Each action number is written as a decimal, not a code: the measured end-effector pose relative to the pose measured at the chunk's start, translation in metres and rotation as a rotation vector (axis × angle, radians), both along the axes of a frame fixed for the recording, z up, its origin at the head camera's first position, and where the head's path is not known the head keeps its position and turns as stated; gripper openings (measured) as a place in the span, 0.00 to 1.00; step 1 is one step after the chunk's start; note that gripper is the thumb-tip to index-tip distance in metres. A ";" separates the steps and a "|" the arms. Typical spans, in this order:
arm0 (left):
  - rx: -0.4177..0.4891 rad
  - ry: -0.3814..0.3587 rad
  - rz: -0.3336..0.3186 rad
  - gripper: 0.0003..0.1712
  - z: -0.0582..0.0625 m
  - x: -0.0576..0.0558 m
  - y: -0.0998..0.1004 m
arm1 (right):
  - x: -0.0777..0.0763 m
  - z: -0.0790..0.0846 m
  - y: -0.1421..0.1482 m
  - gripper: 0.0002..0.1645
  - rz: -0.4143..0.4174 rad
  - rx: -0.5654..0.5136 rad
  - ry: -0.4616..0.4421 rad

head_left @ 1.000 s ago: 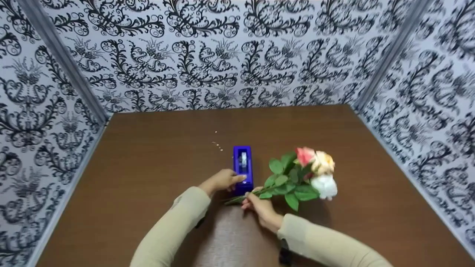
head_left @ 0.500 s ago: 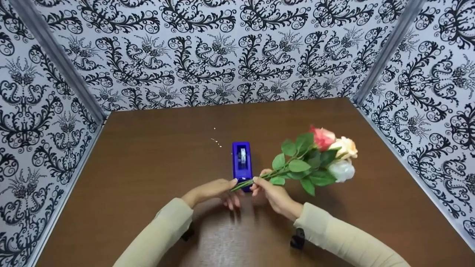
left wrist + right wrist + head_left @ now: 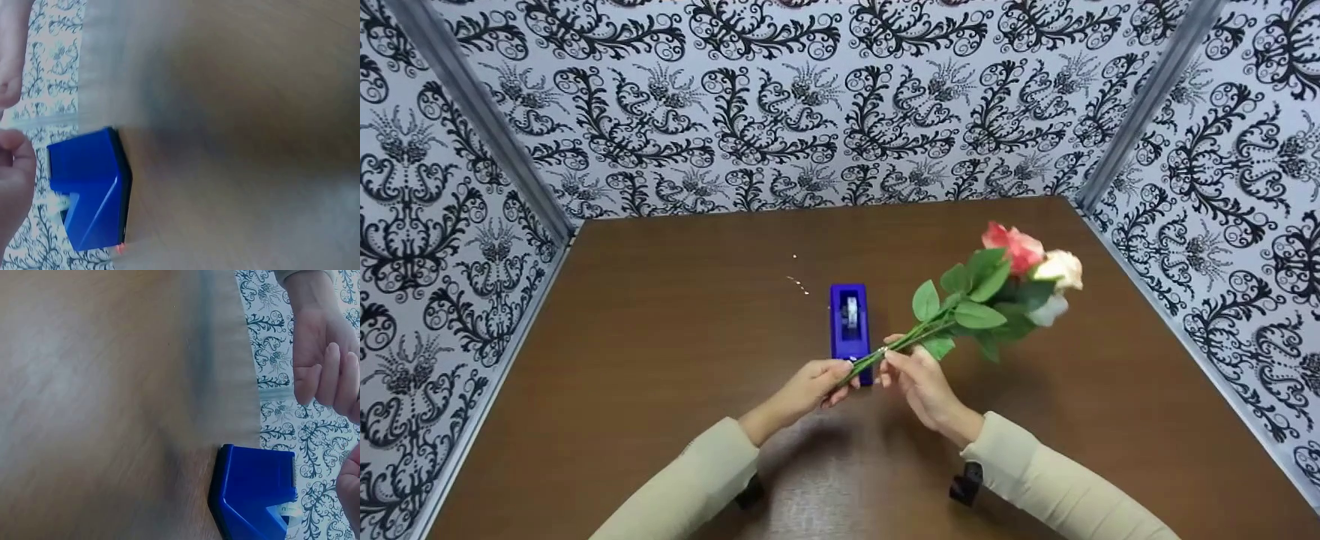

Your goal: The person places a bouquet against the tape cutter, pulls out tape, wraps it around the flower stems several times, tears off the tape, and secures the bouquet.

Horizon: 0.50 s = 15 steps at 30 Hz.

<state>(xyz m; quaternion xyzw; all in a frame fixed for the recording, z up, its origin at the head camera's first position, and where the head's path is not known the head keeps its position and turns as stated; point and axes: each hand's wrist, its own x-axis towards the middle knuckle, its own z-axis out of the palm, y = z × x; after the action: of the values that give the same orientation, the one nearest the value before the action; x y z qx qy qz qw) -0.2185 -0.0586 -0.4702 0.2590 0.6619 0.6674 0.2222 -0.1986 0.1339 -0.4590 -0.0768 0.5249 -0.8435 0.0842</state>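
In the head view a small bouquet of roses (image 3: 1016, 251), coral, cream and white with green leaves, slants up to the right above the table. My left hand (image 3: 815, 384) pinches the lower stem ends. Farther up the stems (image 3: 911, 335), my right hand (image 3: 924, 384) pinches them between thumb and fingers; a small shiny spot shows there. Behind the hands stands a blue tape dispenser (image 3: 848, 322) with its roll in the slot, partly covered by stems and fingers. Both wrist views show the dispenser (image 3: 93, 180) (image 3: 253, 489) from the side, with parts of both hands but no flowers.
The brown table (image 3: 675, 315) carries a few tiny pale specks (image 3: 799, 284) left of the dispenser. Patterned walls (image 3: 780, 112) close off the back and both sides. Black devices (image 3: 966, 484) sit under the wrists.
My left hand has left the tape dispenser and now holds the stem ends. My right hand has moved slightly right with the bouquet, whose blooms have risen and swung toward the back.
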 end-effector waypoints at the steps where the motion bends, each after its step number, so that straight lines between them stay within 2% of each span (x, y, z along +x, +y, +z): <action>1: 0.008 0.013 0.008 0.22 0.000 0.002 0.002 | 0.001 0.000 -0.001 0.10 -0.006 0.004 -0.004; 4: 0.032 0.058 0.042 0.21 -0.001 0.008 0.008 | 0.003 -0.002 -0.003 0.09 -0.017 0.020 -0.012; 8: -0.005 0.169 0.128 0.17 0.000 0.017 0.017 | 0.004 -0.003 -0.004 0.07 -0.052 0.062 -0.009; 11: -0.072 0.296 0.209 0.14 0.013 0.029 0.023 | 0.004 -0.003 -0.004 0.08 -0.093 0.125 -0.009; 15: -0.186 0.529 0.317 0.13 0.006 0.034 0.030 | 0.004 -0.003 -0.006 0.08 -0.147 0.217 -0.031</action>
<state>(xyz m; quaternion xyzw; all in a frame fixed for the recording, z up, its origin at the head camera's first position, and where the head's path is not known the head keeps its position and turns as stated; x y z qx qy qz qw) -0.1842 -0.0282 -0.4646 0.2957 0.7871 0.5397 -0.0417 -0.1946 0.1280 -0.4620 -0.0157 0.6159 -0.7868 0.0379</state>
